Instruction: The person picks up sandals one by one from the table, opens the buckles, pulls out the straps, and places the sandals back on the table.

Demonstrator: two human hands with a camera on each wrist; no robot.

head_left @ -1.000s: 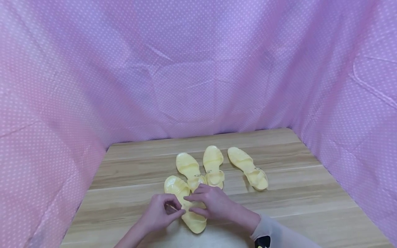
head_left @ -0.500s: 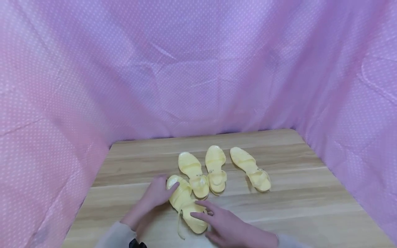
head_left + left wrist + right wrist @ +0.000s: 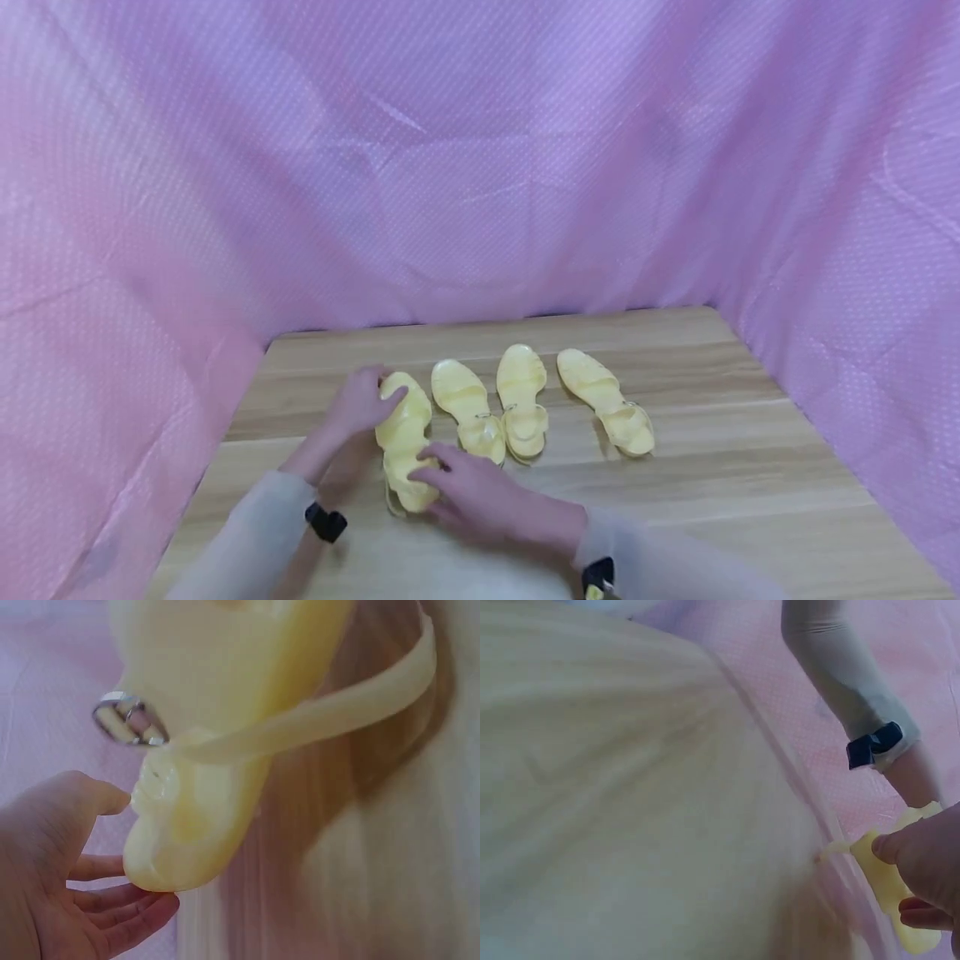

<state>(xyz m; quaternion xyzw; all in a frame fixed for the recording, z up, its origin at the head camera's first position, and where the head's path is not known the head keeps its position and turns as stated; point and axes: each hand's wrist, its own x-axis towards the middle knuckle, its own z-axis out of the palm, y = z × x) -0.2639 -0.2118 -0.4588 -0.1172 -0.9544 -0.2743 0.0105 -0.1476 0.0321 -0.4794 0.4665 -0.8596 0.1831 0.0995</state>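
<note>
A pale yellow sandal (image 3: 399,437) lies between my two hands at the left of the row in the head view. My left hand (image 3: 360,404) holds its toe end, thumb on top and fingers at the far side. My right hand (image 3: 476,496) grips the heel end with the thumb and fingers on either side. In the left wrist view the ankle strap (image 3: 345,716) hangs loose in a curve, near a metal buckle (image 3: 136,724). My right palm hides part of the heel in the right wrist view.
To the right lie three matching yellow sandals: one close by (image 3: 459,392), one in the middle (image 3: 521,379) and one angled farther right (image 3: 592,383). All are on a wood-grain table (image 3: 712,492). Pink dotted cloth (image 3: 480,167) encloses its back and sides.
My left hand has moved from the strap area to the toe. Both hands have shifted the sandal left and away from me, turning it more in line with the others.
</note>
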